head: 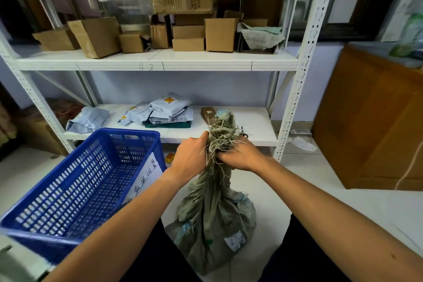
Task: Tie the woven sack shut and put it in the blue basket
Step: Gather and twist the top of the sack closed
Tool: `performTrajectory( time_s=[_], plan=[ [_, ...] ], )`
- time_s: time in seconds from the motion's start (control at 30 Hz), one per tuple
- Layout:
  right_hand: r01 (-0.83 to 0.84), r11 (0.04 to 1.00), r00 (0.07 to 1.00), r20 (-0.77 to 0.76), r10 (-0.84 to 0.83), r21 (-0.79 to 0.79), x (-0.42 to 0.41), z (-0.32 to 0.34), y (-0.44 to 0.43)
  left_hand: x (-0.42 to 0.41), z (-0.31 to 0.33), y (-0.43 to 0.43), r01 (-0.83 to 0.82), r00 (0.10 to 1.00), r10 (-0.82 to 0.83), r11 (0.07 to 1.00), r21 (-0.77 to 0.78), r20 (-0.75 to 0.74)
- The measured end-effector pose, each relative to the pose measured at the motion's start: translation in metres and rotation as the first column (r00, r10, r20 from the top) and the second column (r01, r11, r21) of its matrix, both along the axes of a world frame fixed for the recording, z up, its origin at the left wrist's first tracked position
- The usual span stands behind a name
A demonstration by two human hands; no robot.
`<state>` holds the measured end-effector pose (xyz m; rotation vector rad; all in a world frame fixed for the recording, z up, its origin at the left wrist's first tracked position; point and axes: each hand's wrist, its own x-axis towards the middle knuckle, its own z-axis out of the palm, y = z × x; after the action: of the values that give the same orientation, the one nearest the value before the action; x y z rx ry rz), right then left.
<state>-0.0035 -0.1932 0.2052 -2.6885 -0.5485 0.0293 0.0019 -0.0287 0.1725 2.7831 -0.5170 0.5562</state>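
While both our left hand [190, 158] and right hand [238, 155] grip the woven sack [215, 208] at its gathered neck, it seems soft, floppy, moderately heavy.

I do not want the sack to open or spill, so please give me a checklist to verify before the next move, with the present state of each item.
1. Left hand grips the sack neck: ok.
2. Right hand grips the neck: ok.
3. Knot finished: cannot tell; frayed strands hide it.
4. Sack rests on the floor: ok.
5. Basket has room: ok; only a paper leans inside.
6. Sack in basket: not ok, not yet done.
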Motion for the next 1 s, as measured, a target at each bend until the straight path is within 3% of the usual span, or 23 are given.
performTrajectory(
  time_s=[0.07, 0.13, 0.3, 0.37, 0.43, 0.53, 0.6, 0.73, 0.9, 1.0],
  plan=[
    [0.038, 0.996, 0.999, -0.035, -0.035, 0.080, -0.004, -0.001, -0.001, 0.000, 0.002, -0.002, 0.037, 0.999, -0.039, 0.997, -0.061, -0.031],
    [0.120, 0.960, 0.985, -0.151, -0.083, 0.255, -0.004, -0.003, -0.002, 0.000, 0.001, -0.004, 0.067, 0.995, -0.075, 0.992, -0.108, -0.071],
    [0.302, 0.810, 0.935, -0.320, -0.150, 0.502, 0.005, -0.010, -0.008, -0.005, 0.007, -0.009, -0.017, 0.897, -0.158, 0.921, -0.390, -0.412],
    [0.277, 0.835, 0.952, -0.255, -0.171, 0.476, 0.007, -0.008, -0.007, -0.005, 0.007, -0.014, -0.036, 0.868, -0.176, 0.910, -0.412, -0.464],
    [0.224, 0.849, 0.967, -0.215, -0.134, 0.479, 0.001, 0.000, -0.001, -0.002, 0.006, -0.019, -0.011, 0.908, -0.106, 0.961, -0.277, -0.406],
    [0.210, 0.852, 0.945, -0.324, -0.050, 0.480, -0.003, 0.010, 0.002, 0.004, 0.002, -0.016, 0.005, 0.965, -0.043, 0.989, -0.147, -0.257],
    [0.169, 0.901, 0.920, -0.391, 0.001, 0.399, -0.004, 0.015, -0.002, 0.006, 0.000, -0.010, 0.026, 0.973, -0.063, 0.986, -0.167, -0.223],
    [0.147, 0.918, 0.900, -0.435, 0.030, 0.367, -0.001, 0.016, -0.005, 0.006, 0.001, -0.007, -0.023, 0.941, -0.071, 0.962, -0.273, -0.332],
    [0.202, 0.878, 0.913, -0.408, -0.009, 0.434, 0.010, 0.000, -0.006, 0.005, 0.005, -0.013, -0.117, 0.941, -0.091, 0.816, -0.566, -0.326],
    [0.179, 0.905, 0.950, -0.307, -0.057, 0.386, 0.018, -0.008, -0.011, 0.009, 0.008, -0.016, -0.122, 0.930, -0.079, 0.855, -0.504, -0.359]
  ],
)
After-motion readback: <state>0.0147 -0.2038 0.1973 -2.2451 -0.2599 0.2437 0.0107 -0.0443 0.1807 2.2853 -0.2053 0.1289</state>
